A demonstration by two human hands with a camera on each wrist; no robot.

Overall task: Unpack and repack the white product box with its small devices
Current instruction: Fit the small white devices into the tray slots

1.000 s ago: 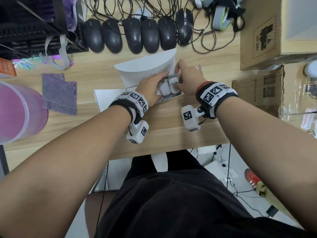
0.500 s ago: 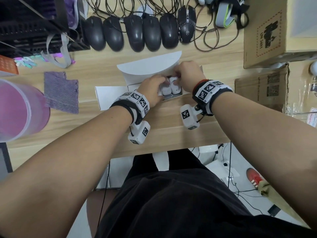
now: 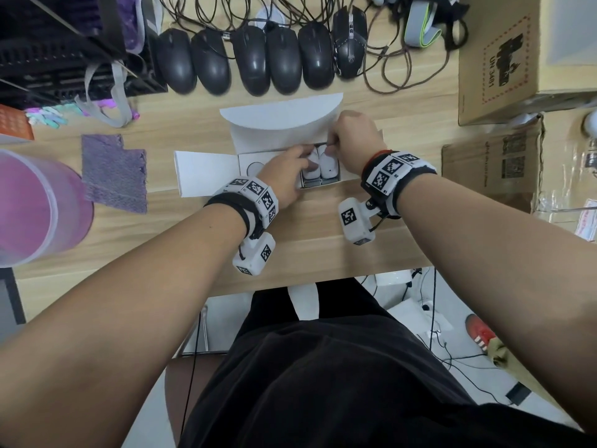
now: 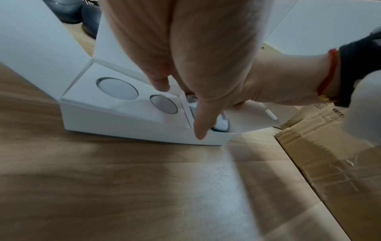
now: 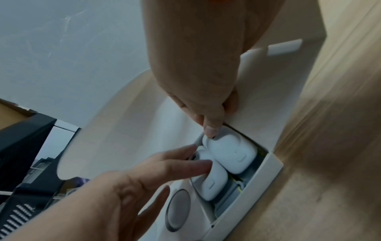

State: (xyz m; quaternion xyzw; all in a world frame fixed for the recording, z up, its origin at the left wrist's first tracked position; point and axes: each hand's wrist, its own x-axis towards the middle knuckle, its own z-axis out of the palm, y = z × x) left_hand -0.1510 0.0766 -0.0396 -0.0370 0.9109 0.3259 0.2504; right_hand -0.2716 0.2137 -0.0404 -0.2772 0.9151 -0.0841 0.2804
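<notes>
A wooden bench (image 3: 181, 240) is seen from above, and the white product box (image 3: 206, 171) is laid open near its middle, with its curved lid (image 3: 281, 119) raised toward 12 o'clock. A large cardboard carton (image 3: 504, 53) is set at 2 o'clock from the box, and a flattened cardboard piece (image 3: 491, 166) lies at 3 o'clock. A pink translucent tub (image 3: 35, 205) is placed at 9 o'clock, with a purple cloth (image 3: 114, 173) between it and the box. A row of black computer mice (image 3: 255, 59) is lined up at 12 o'clock, beyond the lid.

Inside the box, two round white discs (image 4: 117, 88) are seated in the insert on its 9 o'clock side, and two small white devices (image 5: 228, 154) are lodged side by side in the compartment on its 3 o'clock side.

The left hand (image 3: 284, 176) is kept in a wide grip, its straight fingers (image 5: 185, 166) laid on the device nearer the discs. The right hand (image 3: 355, 140) is held in a narrow, curled grip, and its fingertip (image 5: 211, 130) is pressed onto the far end of the other device; whether that device is pinched cannot be told.
</notes>
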